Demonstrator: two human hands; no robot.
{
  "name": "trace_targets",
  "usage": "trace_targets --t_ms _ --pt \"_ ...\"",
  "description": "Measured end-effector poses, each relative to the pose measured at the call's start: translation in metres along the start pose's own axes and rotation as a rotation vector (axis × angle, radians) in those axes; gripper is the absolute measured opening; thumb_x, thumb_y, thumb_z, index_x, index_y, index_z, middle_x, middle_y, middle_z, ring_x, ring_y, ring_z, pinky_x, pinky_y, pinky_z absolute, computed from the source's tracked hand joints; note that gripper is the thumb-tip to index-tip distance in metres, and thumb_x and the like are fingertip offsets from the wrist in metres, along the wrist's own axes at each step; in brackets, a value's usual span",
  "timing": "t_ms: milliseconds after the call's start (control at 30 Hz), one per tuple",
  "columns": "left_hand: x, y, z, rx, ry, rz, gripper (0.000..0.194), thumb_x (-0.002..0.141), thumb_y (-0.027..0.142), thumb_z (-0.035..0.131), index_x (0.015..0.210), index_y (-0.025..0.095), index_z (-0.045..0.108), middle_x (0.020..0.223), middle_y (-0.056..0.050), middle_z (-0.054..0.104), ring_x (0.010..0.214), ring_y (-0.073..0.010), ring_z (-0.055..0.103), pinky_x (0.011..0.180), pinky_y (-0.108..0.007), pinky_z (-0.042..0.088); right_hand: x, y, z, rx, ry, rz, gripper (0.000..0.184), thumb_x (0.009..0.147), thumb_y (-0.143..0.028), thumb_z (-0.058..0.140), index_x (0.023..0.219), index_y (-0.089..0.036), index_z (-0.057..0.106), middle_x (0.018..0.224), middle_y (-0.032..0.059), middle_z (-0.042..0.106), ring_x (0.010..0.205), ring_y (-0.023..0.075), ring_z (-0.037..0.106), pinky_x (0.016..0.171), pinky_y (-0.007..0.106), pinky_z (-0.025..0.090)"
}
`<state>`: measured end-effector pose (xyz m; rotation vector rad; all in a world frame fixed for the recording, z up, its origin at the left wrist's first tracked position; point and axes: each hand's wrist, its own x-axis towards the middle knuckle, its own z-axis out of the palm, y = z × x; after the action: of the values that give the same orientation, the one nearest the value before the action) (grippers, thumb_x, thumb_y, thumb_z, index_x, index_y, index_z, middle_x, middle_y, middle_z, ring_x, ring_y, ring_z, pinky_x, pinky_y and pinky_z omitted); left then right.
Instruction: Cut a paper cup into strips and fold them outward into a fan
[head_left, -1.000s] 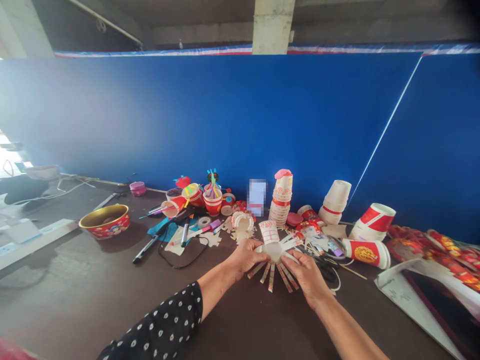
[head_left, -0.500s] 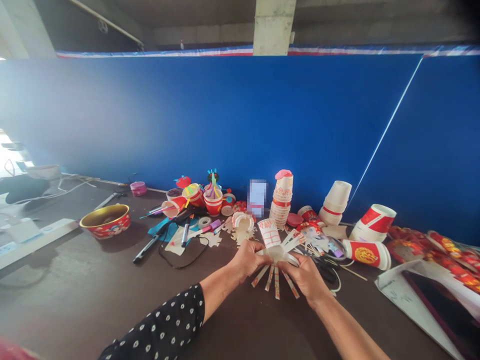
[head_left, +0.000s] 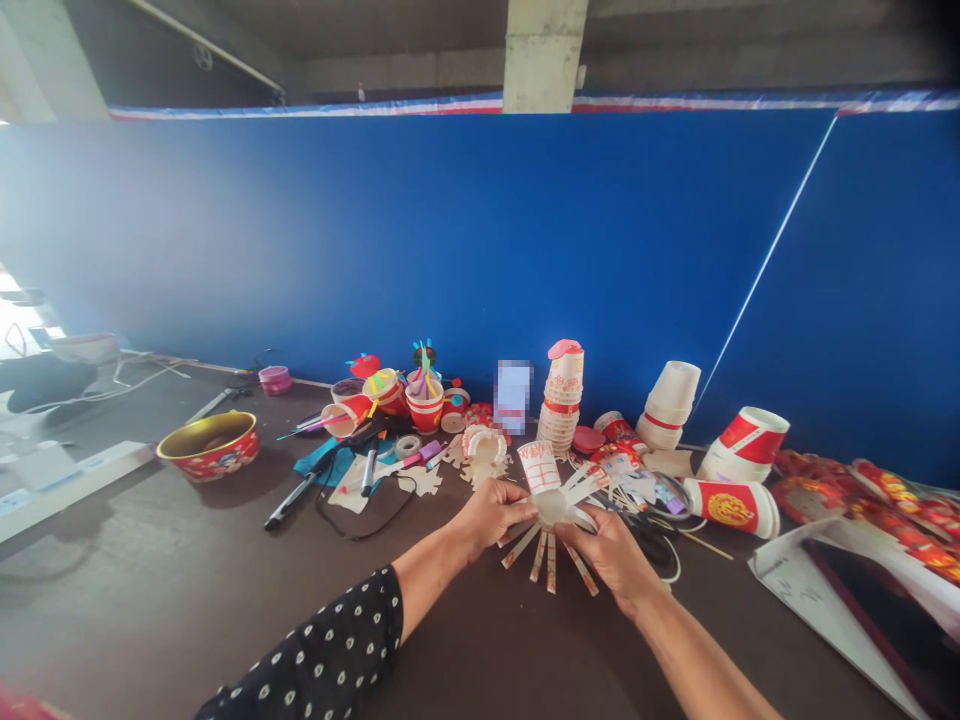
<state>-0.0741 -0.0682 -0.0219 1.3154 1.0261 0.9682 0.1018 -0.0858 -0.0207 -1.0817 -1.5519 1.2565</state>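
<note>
Between my two hands is a paper cup cut into strips, its pale base in the middle and its narrow red-patterned strips splayed outward. My left hand pinches it at the left side with thumb and fingers. On the right, my right hand grips strips near the base. One wide uncut panel with red lines stands up at the back of the cup. Several strips point down toward me, and others fan out to the upper right. The fingertips under the cup are partly hidden.
Behind my hands stand a tall stack of paper cups and a cup with paper cuttings. A red and gold bowl and a marker lie left. Right are white cups, a red cup and a tablet.
My left hand has shifted slightly at the left side of the cut cup, and a strip now shows below its fingers. The cup stays in nearly the same place; the view moved a little.
</note>
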Motion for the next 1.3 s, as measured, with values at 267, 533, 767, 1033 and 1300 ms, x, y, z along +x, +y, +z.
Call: trace_targets --t_ms 267,533,767,1033,1300 --pt "-0.001 0.002 0.003 -0.012 0.108 -0.025 0.024 0.054 0.033 0.068 0.050 0.012 0.059 0.041 0.003 0.047 0.040 -0.0069 0.037 0.043 -0.022 0.026 -0.001 -0.002 0.000 -0.010 0.048 0.053 0.038 0.064 -0.049 0.066 0.082 -0.015 0.070 0.070 0.0034 0.068 0.069 0.0229 0.060 0.065 0.030 0.045" --pt "-0.002 0.001 0.007 0.000 0.146 -0.010 0.025 0.059 0.033 0.067 0.050 0.011 0.058 0.040 0.004 0.045 0.038 -0.0055 0.035 0.039 -0.020 0.023 0.004 0.006 -0.001 -0.072 0.115 -0.010 0.036 0.068 -0.047 0.062 0.077 -0.013 0.069 0.067 0.0028 0.067 0.067 0.0216 0.059 0.064 0.028 0.043" --pt "-0.002 0.005 0.005 -0.108 0.104 0.008 0.023 0.059 0.034 0.068 0.063 0.011 0.065 0.039 0.005 0.046 0.035 -0.0037 0.032 0.037 -0.019 0.020 0.002 0.008 0.000 -0.083 0.098 -0.008 0.033 0.068 -0.048 0.062 0.070 -0.015 0.066 0.062 0.0005 0.063 0.062 0.0189 0.055 0.061 0.027 0.041" --pt "0.003 -0.001 0.004 -0.067 0.199 0.025 0.013 0.058 0.023 0.067 0.059 0.011 0.066 0.039 0.004 0.046 0.038 -0.0049 0.035 0.040 -0.019 0.024 0.000 0.006 0.003 -0.008 0.066 0.046 0.026 0.066 -0.042 0.065 0.070 -0.016 0.066 0.055 -0.0031 0.058 0.054 0.0143 0.048 0.056 0.025 0.037" --pt "0.004 -0.006 0.006 -0.055 0.247 0.090 0.018 0.058 0.026 0.064 0.062 0.009 0.068 0.043 0.002 0.050 0.040 -0.0063 0.038 0.042 -0.020 0.027 0.002 0.008 0.002 -0.021 0.092 0.040 0.029 0.066 -0.044 0.064 0.063 -0.015 0.064 0.053 -0.0026 0.057 0.052 0.0135 0.047 0.052 0.024 0.035"
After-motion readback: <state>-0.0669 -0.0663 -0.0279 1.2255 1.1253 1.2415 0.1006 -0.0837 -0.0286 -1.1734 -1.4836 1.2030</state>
